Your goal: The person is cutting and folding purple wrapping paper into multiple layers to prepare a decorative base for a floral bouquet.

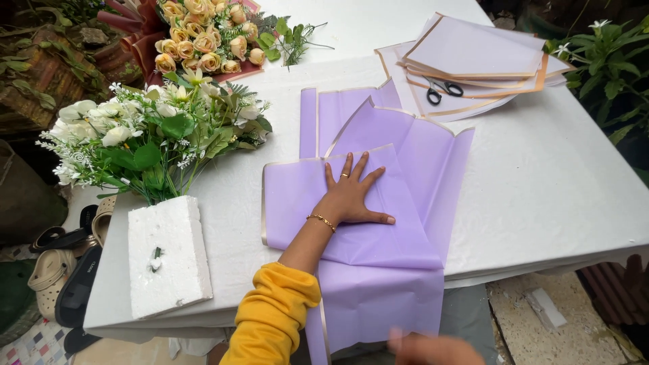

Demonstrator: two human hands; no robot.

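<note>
My left hand (351,196) lies flat, fingers spread, on a folded lilac wrapping sheet with a thin gold border (297,196). The hand wears a ring and a gold bracelet, and the arm has a yellow sleeve. Under that sheet lie more lilac sheets (419,155), overlapped at angles, and one hangs over the table's near edge (378,304). My right hand (433,350) shows only as a blur at the bottom edge, just below the hanging paper. I cannot make out its fingers.
A white foam block (165,257) holding white flowers and green leaves (155,135) lies left of the sheets. A bouquet of peach roses (203,34) lies behind it. Black scissors (443,90) rest on a stack of pale sheets (473,51) at the back right. Sandals (64,270) lie on the floor at the left.
</note>
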